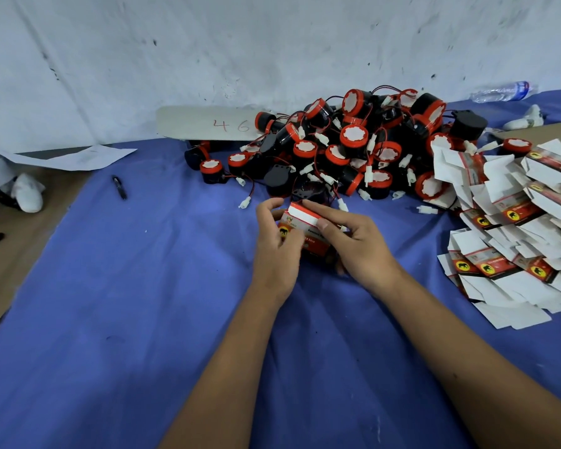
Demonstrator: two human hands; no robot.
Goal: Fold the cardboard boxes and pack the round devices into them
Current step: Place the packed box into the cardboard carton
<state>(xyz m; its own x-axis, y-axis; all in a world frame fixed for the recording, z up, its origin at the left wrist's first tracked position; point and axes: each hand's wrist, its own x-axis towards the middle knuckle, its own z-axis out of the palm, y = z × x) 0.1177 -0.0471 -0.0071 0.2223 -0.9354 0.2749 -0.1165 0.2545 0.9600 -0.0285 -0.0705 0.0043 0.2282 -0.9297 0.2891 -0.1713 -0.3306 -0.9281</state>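
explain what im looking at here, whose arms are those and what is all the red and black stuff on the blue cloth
There is one picture, taken by a camera worn on a person's head, looking forward and down, so the two bare arms are the wearer's own. No machine is involved. The left hand and right hand together hold a small printed cardboard box, fingers curled round it, apparently folding a flap. Behind it on the blue cloth lies a pile of round devices, black with red rims and thin wires ending in white plugs. On the right is a heap of flat unfolded boxes. Also there: a black pen, a card marked 46 and a plastic bottle at the far right.
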